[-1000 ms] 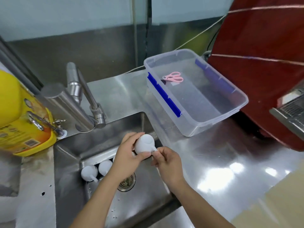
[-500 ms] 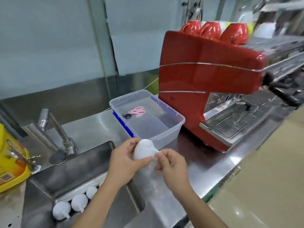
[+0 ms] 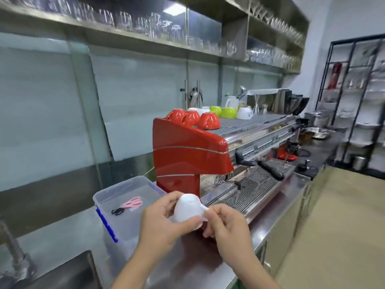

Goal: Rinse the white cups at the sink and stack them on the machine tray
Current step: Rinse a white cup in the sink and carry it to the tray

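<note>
A small white cup is held upside down in front of me, above the steel counter. My left hand wraps its body from the left and below. My right hand pinches its handle from the right. The red espresso machine stands just behind. Its ribbed top tray carries upturned red cups, green cups and white cups. Only the sink's corner shows at the bottom left; the cups inside it are out of view.
A clear plastic bin with pink scissors sits left of the machine. The tap's base is at the far left. The machine's drip grate and portafilter handle jut out on the right. Glasses fill the shelves overhead.
Both hands carried the cup up and away from the sink toward the machine. My view swung up and right, so the sink has left the frame and the machine's top tray has appeared.
</note>
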Available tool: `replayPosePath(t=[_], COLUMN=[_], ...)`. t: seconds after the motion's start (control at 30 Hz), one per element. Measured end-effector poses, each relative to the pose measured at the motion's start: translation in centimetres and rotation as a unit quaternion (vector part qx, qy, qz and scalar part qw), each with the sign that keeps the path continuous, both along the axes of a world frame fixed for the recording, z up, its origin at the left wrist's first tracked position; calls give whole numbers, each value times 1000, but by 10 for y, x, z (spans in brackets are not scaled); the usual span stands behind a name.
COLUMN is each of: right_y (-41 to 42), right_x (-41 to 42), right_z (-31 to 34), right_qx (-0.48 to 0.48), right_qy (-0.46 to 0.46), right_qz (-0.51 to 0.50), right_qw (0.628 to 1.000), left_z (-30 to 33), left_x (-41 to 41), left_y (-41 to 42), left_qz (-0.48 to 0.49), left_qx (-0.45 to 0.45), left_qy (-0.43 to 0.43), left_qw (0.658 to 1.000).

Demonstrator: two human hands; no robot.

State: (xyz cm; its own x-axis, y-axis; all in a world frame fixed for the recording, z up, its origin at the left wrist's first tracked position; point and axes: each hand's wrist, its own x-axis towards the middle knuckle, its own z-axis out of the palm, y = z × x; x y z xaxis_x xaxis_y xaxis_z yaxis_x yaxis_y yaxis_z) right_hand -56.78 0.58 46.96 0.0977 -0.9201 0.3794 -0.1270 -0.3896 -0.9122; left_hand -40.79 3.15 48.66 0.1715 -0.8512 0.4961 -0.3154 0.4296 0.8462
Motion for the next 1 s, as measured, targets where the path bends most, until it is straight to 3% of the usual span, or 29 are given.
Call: replayPosePath(t=[0.3,0.57,0.8,1.0], right_y=[-35,-117,-187,-238], right_x=[-52,-65,-66,-75], right_z=[78,150,187,208], right_qx=[-95,-173,-180,-165], right_qy=[88,195,259,317], right_qz=[-6,-34,-32,-1], right_qw=[992,965,948,934], left_z=[77,135,157,168], left_x=[-39,-44,-42,-43], left_y=[-38,-122,-197,-250], left_qz=[9,10,17,26], left_qx=[-69,-124,-152,-116], left_qy=[-59,-50,-30,-43], left_qw=[996,991,988,992])
